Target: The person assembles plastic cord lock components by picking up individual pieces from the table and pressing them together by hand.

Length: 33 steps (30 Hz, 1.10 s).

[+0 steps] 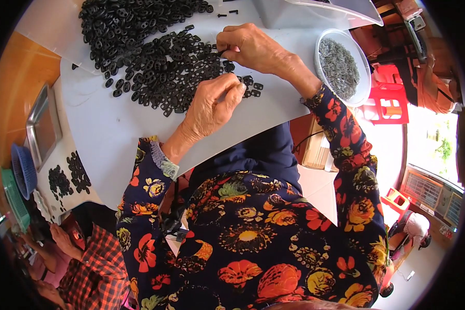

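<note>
My left hand (pixel 212 106) is closed just above the table, thumb and fingers pressed together; what they pinch is too small to make out. Farther off and to the right, my right hand (pixel 253 49) bends down over the edge of a spread of small black oval plastic pieces (pixel 175 67). Its fingertips are drawn together among the pieces, and whatever lies between them is hidden. Several loose black pieces (pixel 254 87) rest on the white tabletop beside my left fingertips. Behind the spread rises a thicker heap of black two-holed pieces (pixel 124 26).
A round white tub (pixel 365 85) of small greyish parts stands right, before a clear plastic bin (pixel 320 20). Far left are a metal tray (pixel 49 139), blue basket (pixel 23 168) and green basket (pixel 14 201). A person in a checked shirt (pixel 95 266) sits at lower left; red stools (pixel 390 103) stand right.
</note>
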Tool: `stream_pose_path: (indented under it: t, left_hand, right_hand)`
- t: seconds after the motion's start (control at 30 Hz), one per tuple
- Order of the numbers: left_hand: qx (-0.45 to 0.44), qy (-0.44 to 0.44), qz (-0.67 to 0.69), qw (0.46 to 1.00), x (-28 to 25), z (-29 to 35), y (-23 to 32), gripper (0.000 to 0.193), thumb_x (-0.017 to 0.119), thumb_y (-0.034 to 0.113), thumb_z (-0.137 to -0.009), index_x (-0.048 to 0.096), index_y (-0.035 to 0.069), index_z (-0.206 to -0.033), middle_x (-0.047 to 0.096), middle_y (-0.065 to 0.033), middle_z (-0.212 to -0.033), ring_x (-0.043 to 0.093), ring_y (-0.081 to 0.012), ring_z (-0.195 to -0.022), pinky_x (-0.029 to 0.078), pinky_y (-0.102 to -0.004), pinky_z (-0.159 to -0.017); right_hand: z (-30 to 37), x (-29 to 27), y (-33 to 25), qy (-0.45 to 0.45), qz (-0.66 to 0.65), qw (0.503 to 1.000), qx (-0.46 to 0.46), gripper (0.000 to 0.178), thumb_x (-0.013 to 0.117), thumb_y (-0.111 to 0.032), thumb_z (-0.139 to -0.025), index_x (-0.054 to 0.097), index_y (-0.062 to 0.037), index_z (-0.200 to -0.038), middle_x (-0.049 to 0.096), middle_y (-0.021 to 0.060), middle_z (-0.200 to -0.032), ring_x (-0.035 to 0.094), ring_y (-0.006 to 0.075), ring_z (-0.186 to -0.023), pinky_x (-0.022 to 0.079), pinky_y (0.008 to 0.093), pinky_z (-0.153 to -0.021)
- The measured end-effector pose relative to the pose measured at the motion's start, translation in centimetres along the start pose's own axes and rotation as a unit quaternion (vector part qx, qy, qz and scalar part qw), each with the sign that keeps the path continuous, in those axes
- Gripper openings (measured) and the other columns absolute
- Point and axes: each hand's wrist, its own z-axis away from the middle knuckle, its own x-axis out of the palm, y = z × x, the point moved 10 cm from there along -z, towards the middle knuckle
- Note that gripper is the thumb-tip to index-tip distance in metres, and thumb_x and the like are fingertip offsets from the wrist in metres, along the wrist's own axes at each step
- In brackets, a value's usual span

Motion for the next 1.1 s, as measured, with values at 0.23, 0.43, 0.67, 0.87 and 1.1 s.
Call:
stream_pose_path:
  t: [0.23,0.43,0.67,0.87,1.1]
  left_hand:
    - [-0.047,0.020,0.050,0.997,-0.7,0.0,-1.6,0.016,0.051,0.013,-0.093,0.051,0.001,-0.082,0.052,-0.0013,-0.066,0.047,-0.0077,-0.062,0.042,-0.0246,-0.058]
    - [-0.041,0.144,0.057,0.987,-3.6,-0.5,-1.3,0.011,0.051,0.011,-0.093,0.054,0.001,-0.097,0.062,-0.0032,-0.077,0.055,-0.0073,-0.070,0.046,-0.0233,-0.066]
    - [-0.039,0.110,0.031,0.993,-3.2,-0.7,-1.3,0.009,0.049,0.005,-0.093,0.053,-0.001,-0.098,0.064,-0.0044,-0.079,0.061,-0.0090,-0.073,0.047,-0.0231,-0.065]
    - [-0.073,0.103,0.092,0.988,-2.4,-0.2,-2.3,0.008,0.050,0.005,-0.092,0.055,-0.001,-0.096,0.066,-0.0056,-0.080,0.060,-0.0087,-0.072,0.048,-0.0226,-0.065]
    - [-0.072,0.099,0.176,0.977,-2.5,-0.3,-2.9,0.011,0.053,0.009,-0.093,0.057,-0.001,-0.097,0.066,-0.0063,-0.078,0.058,-0.0084,-0.069,0.047,-0.0228,-0.065]
  right_hand:
    - [1.1,-1.7,-0.1,0.050,-0.083,0.994,0.049,0.009,0.065,-0.002,-0.078,0.063,0.0007,-0.086,0.064,0.0095,-0.075,0.061,0.0192,-0.065,0.050,0.0313,-0.064]
    - [3.1,-1.4,-0.1,0.052,-0.200,0.968,0.141,0.010,0.065,-0.005,-0.083,0.066,0.0003,-0.091,0.065,0.0043,-0.071,0.055,0.0080,-0.064,0.048,0.0259,-0.061]
    - [5.0,-0.4,-0.4,0.076,-0.241,0.948,0.193,0.011,0.065,-0.008,-0.084,0.066,0.0011,-0.091,0.065,0.0021,-0.070,0.055,0.0046,-0.063,0.046,0.0223,-0.057]
    - [5.6,-0.9,-0.6,0.083,-0.259,0.938,0.216,0.010,0.064,-0.007,-0.085,0.067,0.0002,-0.090,0.062,-0.0005,-0.067,0.054,0.0031,-0.063,0.044,0.0205,-0.055]
    - [1.3,-2.7,1.0,0.141,-0.157,0.966,0.152,0.009,0.063,-0.008,-0.083,0.066,-0.0002,-0.087,0.061,0.0048,-0.066,0.057,0.0104,-0.058,0.046,0.0253,-0.055]
